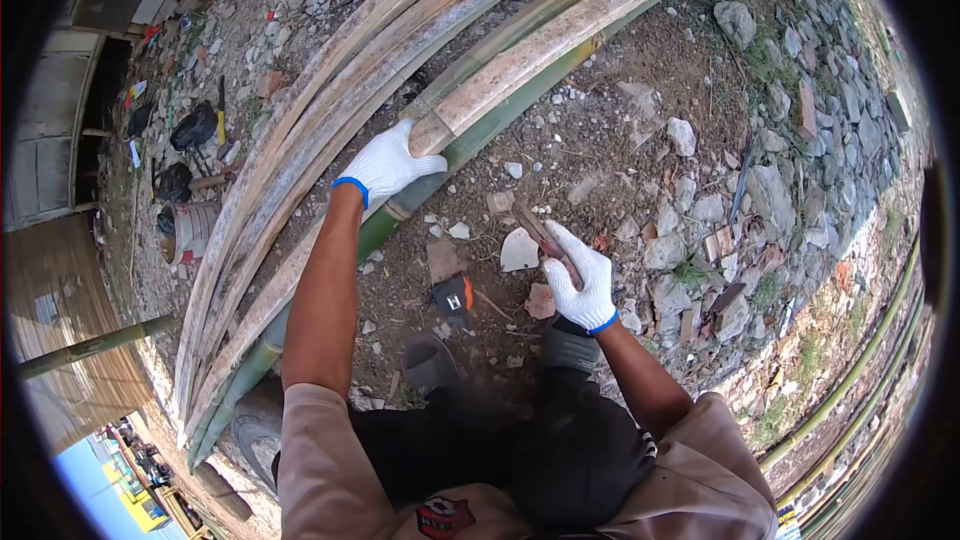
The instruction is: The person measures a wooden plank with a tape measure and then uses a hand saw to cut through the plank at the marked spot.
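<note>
My left hand (393, 162), in a white glove with a blue cuff, is closed around a long, dirt-stained wooden plank (560, 50). Its thumb lies over the top edge, and the other fingers are partly hidden. Right below the plank runs a green bamboo pole (500, 122). In my gloved right hand (580, 278) is a hammer (530, 222) with a brown wooden handle, held low over the ground. Its head is hard to pick out against the soil. A black and orange tape measure (453, 296) lies between my hands, near my feet.
More long boards (330, 80) lie alongside the plank on the left. Broken stones (770, 200) and rubble cover the ground to the right. A cracked bucket (192, 232) and a yellow-handled tool (221, 112) are at the far left. Bamboo poles (860, 370) lie at the right edge.
</note>
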Available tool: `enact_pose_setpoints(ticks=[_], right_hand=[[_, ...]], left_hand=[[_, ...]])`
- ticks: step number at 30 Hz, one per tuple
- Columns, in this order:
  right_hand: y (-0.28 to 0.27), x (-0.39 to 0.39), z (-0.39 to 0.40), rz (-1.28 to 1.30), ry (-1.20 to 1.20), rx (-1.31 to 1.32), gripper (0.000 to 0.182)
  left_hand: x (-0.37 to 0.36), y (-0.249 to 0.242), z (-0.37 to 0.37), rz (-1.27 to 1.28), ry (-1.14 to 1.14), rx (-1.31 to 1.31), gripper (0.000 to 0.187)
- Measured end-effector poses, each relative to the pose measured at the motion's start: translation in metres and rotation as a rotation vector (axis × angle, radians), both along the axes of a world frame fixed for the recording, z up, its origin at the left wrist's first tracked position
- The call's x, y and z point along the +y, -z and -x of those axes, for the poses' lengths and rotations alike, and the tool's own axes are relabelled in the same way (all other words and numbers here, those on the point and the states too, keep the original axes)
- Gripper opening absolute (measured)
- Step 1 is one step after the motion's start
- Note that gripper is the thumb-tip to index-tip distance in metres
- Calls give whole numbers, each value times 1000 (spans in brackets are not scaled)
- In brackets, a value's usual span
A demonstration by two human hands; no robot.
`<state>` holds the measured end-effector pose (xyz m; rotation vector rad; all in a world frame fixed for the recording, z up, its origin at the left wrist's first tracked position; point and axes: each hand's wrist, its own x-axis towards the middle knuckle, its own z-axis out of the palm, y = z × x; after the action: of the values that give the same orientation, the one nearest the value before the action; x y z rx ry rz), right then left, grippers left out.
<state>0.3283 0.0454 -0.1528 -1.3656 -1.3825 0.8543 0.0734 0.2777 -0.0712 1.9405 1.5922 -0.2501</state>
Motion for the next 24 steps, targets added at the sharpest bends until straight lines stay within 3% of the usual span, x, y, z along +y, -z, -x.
enact_pose_setpoints(ticks=[3,5,8,12,14,15,16,19,22,24], right_hand=[[-31,-3,5,126,-35,38,55],[-81,6,7,244,-41,105,56],[-134,35,11,199,-96,79,58],[-186,74,13,167,-213,26,61],[-189,86,17,-96,-200,-110,62],[-202,83,15,61,-232,-1,65],[-198,75,15,59,-239,-6,65],[-164,48,11,39,-186,-117,71],[-91,27,4,8,-186,-135,67],[-55,19,10,163,-115,40,64]], left_hand=[[-3,18,4,-32,-16,-40,86],[-34,27,-1,-591,27,101,83],[-57,26,-5,-764,-1,188,77],[-33,26,11,-663,59,209,75],[-24,6,16,-658,41,170,72],[-21,-11,16,-361,-24,33,71],[-21,-18,17,-57,-87,-108,70],[-17,-12,21,-106,-83,-136,71],[-7,-12,22,-135,-59,-57,78],[8,8,30,-116,-37,-40,83]])
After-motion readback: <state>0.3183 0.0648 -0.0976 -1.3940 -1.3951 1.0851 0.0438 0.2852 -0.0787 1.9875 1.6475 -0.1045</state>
